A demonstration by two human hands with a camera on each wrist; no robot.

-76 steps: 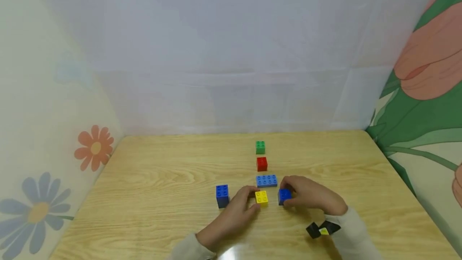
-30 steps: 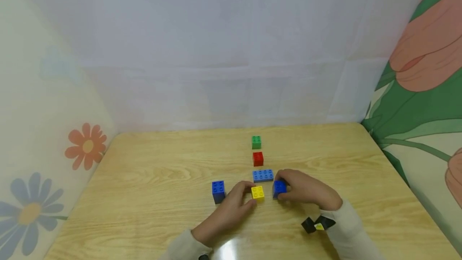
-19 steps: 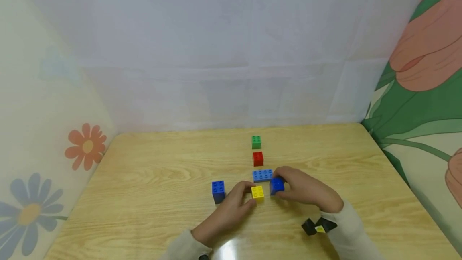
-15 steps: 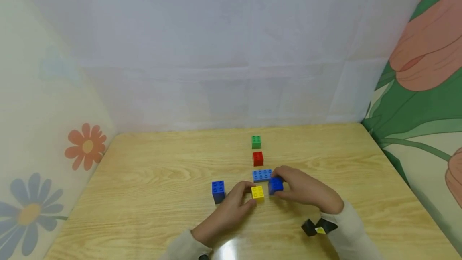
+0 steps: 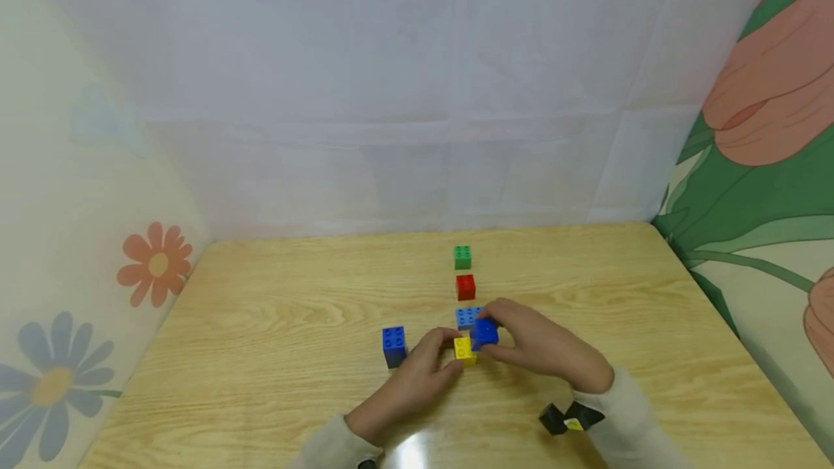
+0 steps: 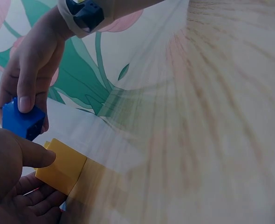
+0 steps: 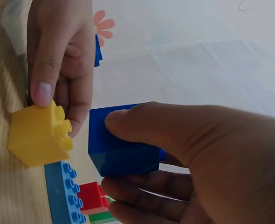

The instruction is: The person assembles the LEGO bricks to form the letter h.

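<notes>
A yellow building brick [image 5: 464, 352] stands on the table, studs up, steadied between the thumb and fingers of my left hand [image 5: 423, 371]. My right hand [image 5: 544, 342] pinches a dark blue brick [image 7: 126, 140] between thumb and fingers. In the head view that blue brick covers the right part of the yellow one. The right wrist view shows a gap between the blue brick's underside and the yellow studs [image 7: 63, 126]. Just behind lies a long light blue brick [image 5: 467, 318], its right end hidden by the right hand.
Behind the light blue brick are a red brick [image 5: 465, 287] and a green brick [image 5: 462, 257], roughly in line. Another dark blue brick [image 5: 394, 347] stands left of my left hand. The wooden table [image 5: 293, 310] meets a white sheet [image 5: 417, 129] at the back.
My right hand has lifted the dark blue brick and carried it left, from beside the yellow brick to partly over it. My left hand has stayed at the yellow brick.
</notes>
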